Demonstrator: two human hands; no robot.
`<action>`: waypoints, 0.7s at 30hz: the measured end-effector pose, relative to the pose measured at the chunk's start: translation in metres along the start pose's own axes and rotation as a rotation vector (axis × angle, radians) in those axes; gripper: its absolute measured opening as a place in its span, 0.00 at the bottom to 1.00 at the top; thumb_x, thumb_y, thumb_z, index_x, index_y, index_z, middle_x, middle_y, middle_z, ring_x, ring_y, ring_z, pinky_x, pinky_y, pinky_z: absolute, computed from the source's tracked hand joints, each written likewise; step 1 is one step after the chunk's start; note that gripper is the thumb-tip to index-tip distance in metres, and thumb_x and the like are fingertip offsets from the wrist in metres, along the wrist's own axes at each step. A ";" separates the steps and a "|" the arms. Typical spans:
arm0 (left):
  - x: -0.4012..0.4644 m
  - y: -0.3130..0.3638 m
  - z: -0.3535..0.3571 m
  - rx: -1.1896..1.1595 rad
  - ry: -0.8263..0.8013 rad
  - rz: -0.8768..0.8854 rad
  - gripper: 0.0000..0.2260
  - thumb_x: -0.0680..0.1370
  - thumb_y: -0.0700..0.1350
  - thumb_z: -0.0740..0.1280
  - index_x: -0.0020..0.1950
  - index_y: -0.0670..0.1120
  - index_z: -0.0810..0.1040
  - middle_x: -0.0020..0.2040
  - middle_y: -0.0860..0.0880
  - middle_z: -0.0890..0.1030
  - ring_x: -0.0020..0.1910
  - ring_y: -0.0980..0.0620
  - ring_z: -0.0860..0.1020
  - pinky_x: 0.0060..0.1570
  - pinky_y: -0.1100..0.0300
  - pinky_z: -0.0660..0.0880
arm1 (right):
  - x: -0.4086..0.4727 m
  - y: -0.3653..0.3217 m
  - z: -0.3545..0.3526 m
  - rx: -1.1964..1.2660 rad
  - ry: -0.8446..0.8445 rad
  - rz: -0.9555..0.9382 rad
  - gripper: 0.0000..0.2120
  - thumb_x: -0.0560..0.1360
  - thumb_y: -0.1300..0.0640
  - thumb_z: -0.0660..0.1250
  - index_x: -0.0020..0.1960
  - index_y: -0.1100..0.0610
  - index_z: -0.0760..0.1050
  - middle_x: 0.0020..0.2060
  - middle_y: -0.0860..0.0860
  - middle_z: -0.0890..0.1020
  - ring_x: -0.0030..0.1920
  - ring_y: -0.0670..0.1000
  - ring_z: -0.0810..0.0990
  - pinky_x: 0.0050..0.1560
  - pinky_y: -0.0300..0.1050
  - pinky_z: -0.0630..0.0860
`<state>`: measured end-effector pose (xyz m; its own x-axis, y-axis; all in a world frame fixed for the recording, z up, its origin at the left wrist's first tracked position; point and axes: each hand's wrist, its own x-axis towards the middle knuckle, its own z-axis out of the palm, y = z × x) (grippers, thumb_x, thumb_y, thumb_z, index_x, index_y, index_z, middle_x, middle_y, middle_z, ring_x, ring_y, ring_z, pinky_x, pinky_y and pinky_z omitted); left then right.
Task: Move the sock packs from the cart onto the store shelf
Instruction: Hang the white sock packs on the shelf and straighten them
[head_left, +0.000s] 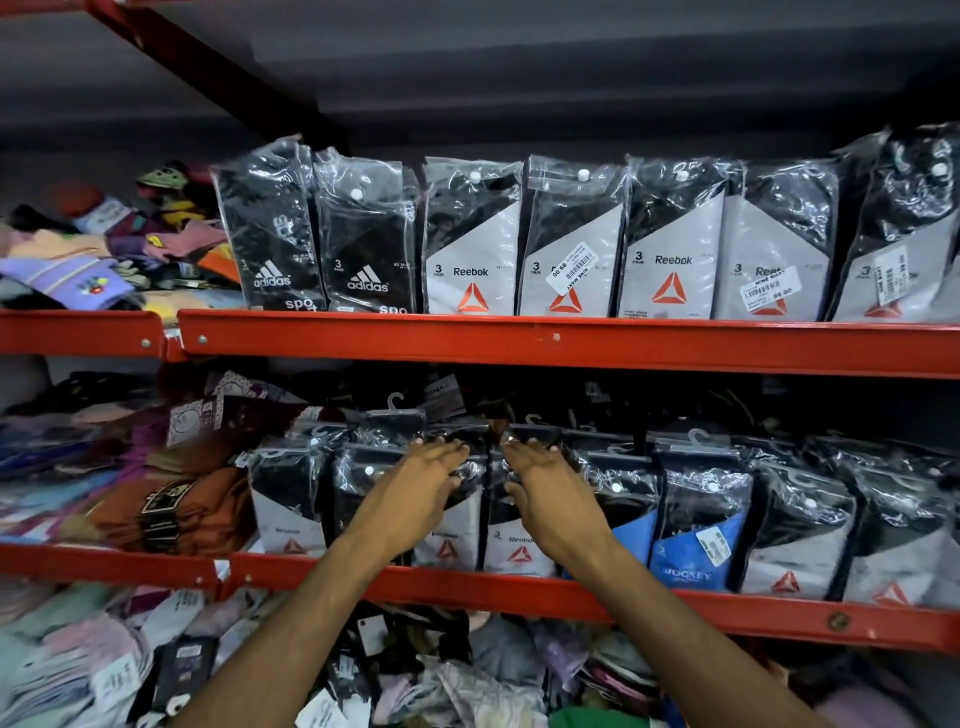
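A row of clear-bagged sock packs stands upright on the middle red shelf (519, 586). My left hand (415, 493) lies flat against the top of one Reebok pack (445, 545), fingers stretched over its upper edge. My right hand (550, 493) rests the same way on the neighbouring Reebok pack (517, 545). Neither hand is closed around a pack. A blue Jockey pack (691, 545) stands just right of my right hand. More hanger-topped packs lie behind the front row. The cart is out of view.
The upper red shelf (519, 343) carries a full row of Adidas packs (317, 244) and Reebok packs (571, 249). Loose coloured socks (78, 260) are heaped at the left, with orange ones (182, 509) beside the middle row. A jumble of socks (415, 675) fills the lowest level.
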<state>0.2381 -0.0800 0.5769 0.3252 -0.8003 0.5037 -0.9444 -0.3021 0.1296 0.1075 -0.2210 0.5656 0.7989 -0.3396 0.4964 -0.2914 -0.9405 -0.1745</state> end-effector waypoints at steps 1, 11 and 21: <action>-0.001 0.000 0.002 -0.008 0.019 0.003 0.20 0.83 0.41 0.61 0.76 0.46 0.66 0.77 0.48 0.67 0.77 0.51 0.63 0.76 0.59 0.51 | 0.000 0.001 0.002 0.013 0.014 -0.002 0.25 0.84 0.56 0.59 0.79 0.56 0.59 0.78 0.54 0.66 0.79 0.55 0.61 0.79 0.49 0.57; 0.002 -0.012 0.011 -0.082 0.066 0.007 0.26 0.78 0.27 0.61 0.72 0.47 0.70 0.74 0.44 0.71 0.73 0.49 0.69 0.75 0.58 0.55 | -0.003 0.008 0.006 0.090 0.073 -0.019 0.25 0.81 0.65 0.61 0.76 0.53 0.65 0.74 0.53 0.72 0.75 0.53 0.67 0.75 0.48 0.64; 0.004 -0.011 0.019 -0.030 0.103 -0.006 0.26 0.80 0.30 0.61 0.75 0.49 0.66 0.77 0.49 0.67 0.77 0.51 0.63 0.75 0.59 0.54 | -0.001 0.012 0.018 -0.005 0.082 -0.045 0.29 0.80 0.68 0.61 0.79 0.54 0.60 0.77 0.54 0.67 0.79 0.54 0.60 0.79 0.50 0.57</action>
<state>0.2508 -0.0895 0.5610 0.3251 -0.7405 0.5881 -0.9442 -0.2895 0.1574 0.1126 -0.2323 0.5473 0.7654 -0.2957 0.5716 -0.2592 -0.9546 -0.1468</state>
